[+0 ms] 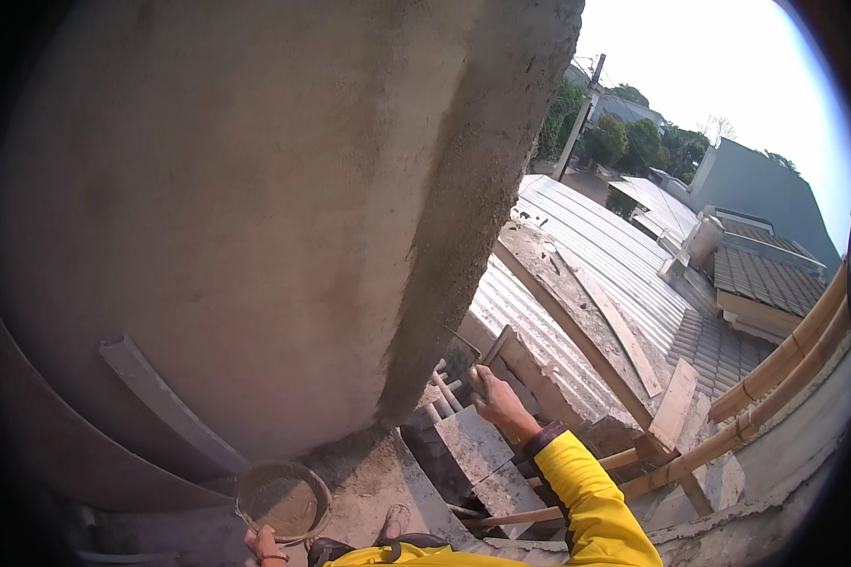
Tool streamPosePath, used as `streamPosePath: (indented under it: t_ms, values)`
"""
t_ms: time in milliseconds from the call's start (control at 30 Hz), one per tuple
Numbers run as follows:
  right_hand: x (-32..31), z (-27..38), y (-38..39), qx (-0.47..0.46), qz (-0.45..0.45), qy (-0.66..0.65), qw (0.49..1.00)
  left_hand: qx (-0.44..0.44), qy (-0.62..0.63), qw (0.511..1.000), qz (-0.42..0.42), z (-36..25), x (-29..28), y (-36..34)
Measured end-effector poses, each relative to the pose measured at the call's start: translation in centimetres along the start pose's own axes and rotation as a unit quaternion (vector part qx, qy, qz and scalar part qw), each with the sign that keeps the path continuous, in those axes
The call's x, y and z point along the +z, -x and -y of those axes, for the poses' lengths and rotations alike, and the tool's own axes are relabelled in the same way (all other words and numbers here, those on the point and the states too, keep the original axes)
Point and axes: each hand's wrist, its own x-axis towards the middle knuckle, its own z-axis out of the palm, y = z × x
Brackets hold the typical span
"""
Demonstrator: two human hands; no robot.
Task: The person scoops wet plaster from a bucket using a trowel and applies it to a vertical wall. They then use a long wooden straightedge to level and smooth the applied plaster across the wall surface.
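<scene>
My right hand [503, 408], at the end of a yellow sleeve, is closed round the handle of a trowel [470, 347]. Its thin metal part shows nearly edge-on, close to the lower right edge of a plastered wall [255, 208]. A darker, rougher strip of mortar [444, 236] runs up that edge. Low on the left, my left hand [266, 544] grips the rim of a round bucket [323, 496] with grey-brown mortar inside. Part of the left fingers is hidden by the rim.
A long pale straightedge [165, 402] leans against the wall. Bamboo poles [756, 387] and wooden planks [615, 321] lie at the right, above corrugated metal roofing [605, 246]. My foot [396, 520] stands on a dusty ledge [369, 472] beside a gap with concrete blocks [473, 442].
</scene>
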Motion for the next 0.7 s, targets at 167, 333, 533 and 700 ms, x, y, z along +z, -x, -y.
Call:
streamPosePath:
  t_ms: [167,333,533,700]
  values:
    - [17.6,-0.9,12.1,-0.016,0.208,-0.063,0.976,0.013,-0.035,0.999,0.030,-2.9,2.0,5.2]
    - [25.1,3.0,12.9,-0.063,0.292,0.035,0.954,0.008,-0.128,0.979,0.157,-5.4,3.5,7.2]
    - [29.8,4.3,11.2,-0.075,0.285,0.133,0.946,0.138,-0.237,0.929,0.248,-8.0,3.8,9.5]
    - [28.3,5.4,13.3,-0.029,0.348,-0.133,0.928,0.131,-0.233,0.923,0.276,-10.3,4.2,10.3]
